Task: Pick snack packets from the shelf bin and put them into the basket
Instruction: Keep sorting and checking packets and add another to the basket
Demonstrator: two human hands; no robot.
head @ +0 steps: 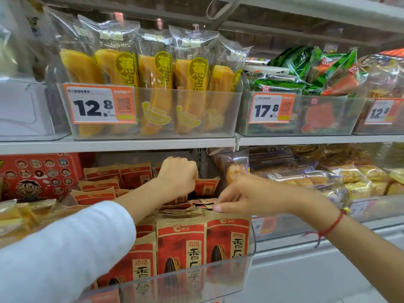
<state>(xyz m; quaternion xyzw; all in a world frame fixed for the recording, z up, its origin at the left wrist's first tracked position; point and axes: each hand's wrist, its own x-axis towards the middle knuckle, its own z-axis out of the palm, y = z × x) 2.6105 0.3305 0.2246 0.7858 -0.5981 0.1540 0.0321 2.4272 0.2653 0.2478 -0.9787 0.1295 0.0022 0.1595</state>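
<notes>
Here, both hands reach into a clear plastic bin packed with upright red-and-brown snack packets. The left hand, in a white sleeve, is curled into a fist over the packets at the back; whether it grips one I cannot tell. The right hand, a red string at its wrist, pinches the top edge of a packet just below its fingertips. Above the hands, another clear bin holds banana cakes. No basket shows.
</notes>
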